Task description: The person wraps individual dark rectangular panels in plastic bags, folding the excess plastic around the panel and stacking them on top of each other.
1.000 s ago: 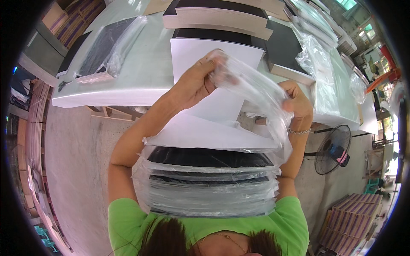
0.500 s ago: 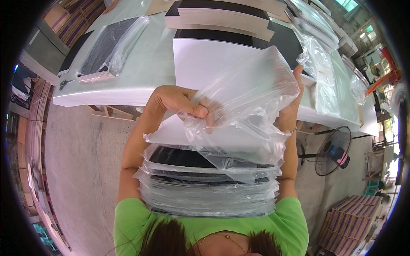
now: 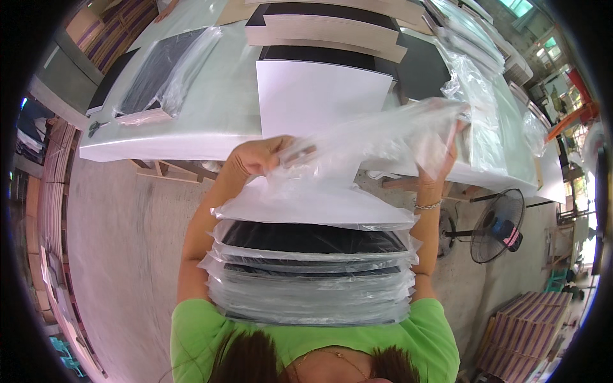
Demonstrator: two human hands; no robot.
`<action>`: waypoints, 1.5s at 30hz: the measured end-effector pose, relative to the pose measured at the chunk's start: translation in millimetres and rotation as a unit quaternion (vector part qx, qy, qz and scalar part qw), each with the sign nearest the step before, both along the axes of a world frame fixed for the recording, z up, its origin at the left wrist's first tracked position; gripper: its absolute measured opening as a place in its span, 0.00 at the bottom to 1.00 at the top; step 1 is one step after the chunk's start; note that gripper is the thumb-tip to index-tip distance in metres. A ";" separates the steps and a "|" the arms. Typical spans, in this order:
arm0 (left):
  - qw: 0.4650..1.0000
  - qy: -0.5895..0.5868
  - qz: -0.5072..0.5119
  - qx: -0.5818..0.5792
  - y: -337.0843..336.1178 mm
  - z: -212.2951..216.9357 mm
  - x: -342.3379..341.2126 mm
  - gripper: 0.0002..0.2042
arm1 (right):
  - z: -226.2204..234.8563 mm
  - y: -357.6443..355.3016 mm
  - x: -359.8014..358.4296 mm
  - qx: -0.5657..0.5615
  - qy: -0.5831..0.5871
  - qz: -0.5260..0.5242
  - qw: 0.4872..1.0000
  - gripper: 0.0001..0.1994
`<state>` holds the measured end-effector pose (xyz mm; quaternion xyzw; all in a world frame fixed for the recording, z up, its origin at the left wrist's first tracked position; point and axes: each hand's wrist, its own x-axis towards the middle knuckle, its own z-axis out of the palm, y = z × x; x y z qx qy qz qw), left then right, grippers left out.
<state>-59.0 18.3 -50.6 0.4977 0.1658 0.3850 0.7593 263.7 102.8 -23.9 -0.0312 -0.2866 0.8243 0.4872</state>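
A clear plastic bag (image 3: 389,137) is stretched, blurred by motion, between my two hands above the stack. My left hand (image 3: 258,155) pinches its left end. At the right end my right hand (image 3: 440,153) grips the bag, its fingers partly hidden behind the film. Below the bag, a white sheet or board (image 3: 313,205) tops a pile of plastic-wrapped black boards (image 3: 313,237) directly in front of my body. Beyond my hands a white board (image 3: 319,92) with a black top edge stands at the table's near side.
Stacks of black-topped boards (image 3: 332,25) lie on the pale-covered table (image 3: 211,108). A wrapped board bundle (image 3: 156,76) and scissors (image 3: 96,127) are at the left. More plastic film (image 3: 479,127) lies at the right. A fan (image 3: 498,226) stands on the right. Another person's hand (image 3: 167,9) shows at far left.
The bag has dropped lower and swung right, stretching flatter between my hands and uncovering more of the pile. My right hand has moved slightly right and down; my left hand has shifted slightly left.
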 end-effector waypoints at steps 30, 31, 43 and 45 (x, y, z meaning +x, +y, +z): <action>0.541 0.440 0.629 0.344 34.6 49.8 -22.5 0.28 | 17.8 39.1 -54.9 0.350 -0.486 -0.476 0.644 0.23; 0.525 0.462 0.626 0.346 33.2 47.3 -22.2 0.29 | 20.0 39.4 -57.4 0.369 -0.500 -0.478 0.621 0.23; 0.650 0.330 0.640 0.244 -33.1 64.6 -10.6 0.24 | 28.2 17.4 -34.0 0.275 -0.373 -0.325 0.825 0.18; 0.775 0.177 0.591 0.134 -34.7 64.6 -22.3 0.22 | 21.1 21.3 -23.2 0.146 -0.249 -0.214 0.933 0.16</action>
